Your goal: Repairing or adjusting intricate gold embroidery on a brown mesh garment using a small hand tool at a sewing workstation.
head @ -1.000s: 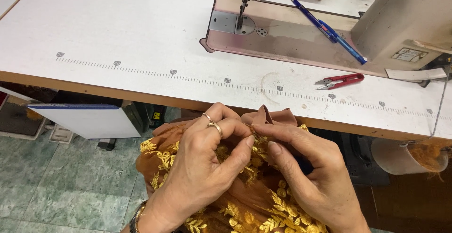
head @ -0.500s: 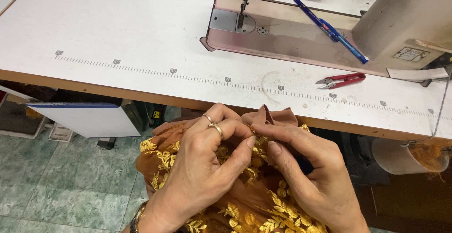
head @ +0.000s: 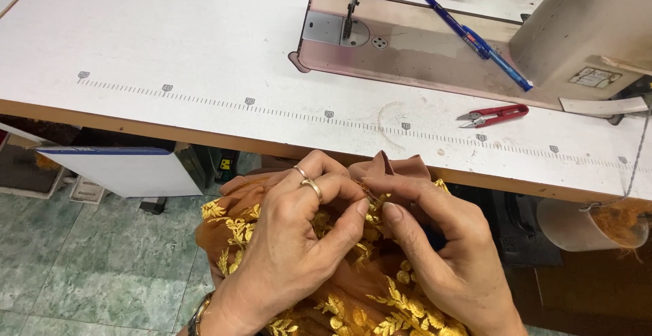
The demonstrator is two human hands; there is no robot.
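- My left hand (head: 292, 254) and right hand (head: 448, 254) are both closed in a pinch on the rust-brown fabric with gold leaf embroidery (head: 353, 295), bunched in my lap below the white sewing table (head: 170, 44).
- Nothing lies under the needle of the beige sewing machine (head: 407, 44) on that table; the red thread snips (head: 492, 114) lie untouched there, so I judge the stitching not begun.

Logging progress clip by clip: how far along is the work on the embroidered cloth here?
Done: nothing finished shows. In hand: the left hand and right hand pinch one spot of the brown sheer cloth with gold leaf embroidery, held in the lap below the white sewing table. Left: the cloth is not under the sewing machine needle, and the red thread snips lie untouched.
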